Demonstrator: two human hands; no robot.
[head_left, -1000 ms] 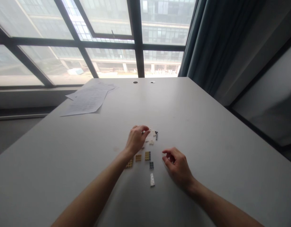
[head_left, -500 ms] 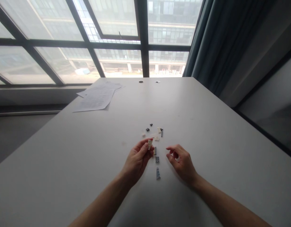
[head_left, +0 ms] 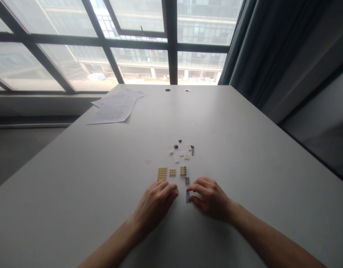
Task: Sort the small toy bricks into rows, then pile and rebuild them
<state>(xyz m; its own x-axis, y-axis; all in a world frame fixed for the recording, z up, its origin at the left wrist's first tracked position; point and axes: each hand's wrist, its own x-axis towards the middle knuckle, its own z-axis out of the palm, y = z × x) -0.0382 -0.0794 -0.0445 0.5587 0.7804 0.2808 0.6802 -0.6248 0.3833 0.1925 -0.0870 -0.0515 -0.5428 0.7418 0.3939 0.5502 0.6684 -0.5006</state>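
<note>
My left hand [head_left: 157,199] is closed low over the white table [head_left: 127,160], with whatever its fingers hold hidden. To the right, my right hand [head_left: 209,195] has its fingertips at a blue-grey wedge piece [head_left: 187,196] on the table, fingers a little apart. Just beyond lies a dark grey plate [head_left: 187,181]. A larger tan plate [head_left: 162,173], a small tan plate [head_left: 172,172] and a tan and grey plate [head_left: 183,171] form a row above my hands. White pieces [head_left: 186,157] and black pieces [head_left: 176,146] are scattered farther back.
Papers [head_left: 112,108] lie at the table's back left. Two round cable holes are near the far edge, one at the left [head_left: 167,90]. Windows stand behind the table, with a dark curtain [head_left: 252,48] at the right.
My left hand has come down to the table, and the white wedge it held no longer shows. My right hand has moved left to the blue-grey wedge. The tan plates have come into view.
</note>
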